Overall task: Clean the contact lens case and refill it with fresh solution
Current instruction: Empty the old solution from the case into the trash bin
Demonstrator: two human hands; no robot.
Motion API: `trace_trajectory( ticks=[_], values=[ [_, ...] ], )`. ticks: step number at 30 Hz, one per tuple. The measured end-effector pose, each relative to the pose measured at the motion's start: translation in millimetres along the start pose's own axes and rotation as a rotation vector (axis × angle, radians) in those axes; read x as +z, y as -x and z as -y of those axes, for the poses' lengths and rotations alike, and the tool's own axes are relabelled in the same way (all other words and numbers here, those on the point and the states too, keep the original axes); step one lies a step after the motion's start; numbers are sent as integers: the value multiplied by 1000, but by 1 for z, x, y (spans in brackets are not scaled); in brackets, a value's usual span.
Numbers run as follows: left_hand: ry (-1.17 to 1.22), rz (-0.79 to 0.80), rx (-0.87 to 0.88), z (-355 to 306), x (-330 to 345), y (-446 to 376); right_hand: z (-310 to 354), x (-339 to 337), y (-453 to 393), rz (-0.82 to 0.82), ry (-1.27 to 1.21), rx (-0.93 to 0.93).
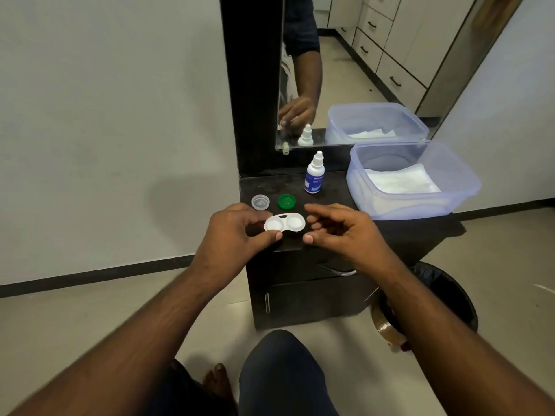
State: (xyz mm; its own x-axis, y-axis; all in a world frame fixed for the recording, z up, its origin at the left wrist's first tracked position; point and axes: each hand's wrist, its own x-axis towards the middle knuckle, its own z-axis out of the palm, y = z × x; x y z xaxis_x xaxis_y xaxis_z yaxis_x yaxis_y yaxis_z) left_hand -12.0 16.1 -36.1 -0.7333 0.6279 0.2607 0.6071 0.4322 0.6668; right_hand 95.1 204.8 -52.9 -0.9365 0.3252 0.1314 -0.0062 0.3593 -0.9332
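A white contact lens case point(285, 222) with two round wells is held over the front of the dark cabinet top point(399, 229). My left hand point(237, 232) pinches its left end between thumb and fingers. My right hand point(339, 229) hovers just right of the case, fingers spread and curled, holding nothing. Two loose caps lie on the cabinet behind the case: a clear one point(260, 202) and a green one point(286, 201). A small white solution bottle point(314, 173) with a blue label stands upright farther back, capped.
A translucent plastic tub point(459, 187) with folded white tissue inside sits at the right of the cabinet top. A mirror point(345, 70) leans behind it. A bin with a black liner point(450, 292) stands on the floor at the right. My knee is below.
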Motion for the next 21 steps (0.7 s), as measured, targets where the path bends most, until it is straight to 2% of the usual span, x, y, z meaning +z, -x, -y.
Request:
trace_trajectory(
  ticks=[3,10,17,21],
  values=[
    [-2,16,37,-17,3,1,0,-3,5,19,-107,47],
    [38,62,86,-45,21,7,-5,-17,35,-147,-320,57],
    [103,286,169,-85,57,-3,-18,-58,86,-432,-426,52],
    [-11,374,290,-116,89,-20,-45,-96,122,-591,-428,128]
  ],
)
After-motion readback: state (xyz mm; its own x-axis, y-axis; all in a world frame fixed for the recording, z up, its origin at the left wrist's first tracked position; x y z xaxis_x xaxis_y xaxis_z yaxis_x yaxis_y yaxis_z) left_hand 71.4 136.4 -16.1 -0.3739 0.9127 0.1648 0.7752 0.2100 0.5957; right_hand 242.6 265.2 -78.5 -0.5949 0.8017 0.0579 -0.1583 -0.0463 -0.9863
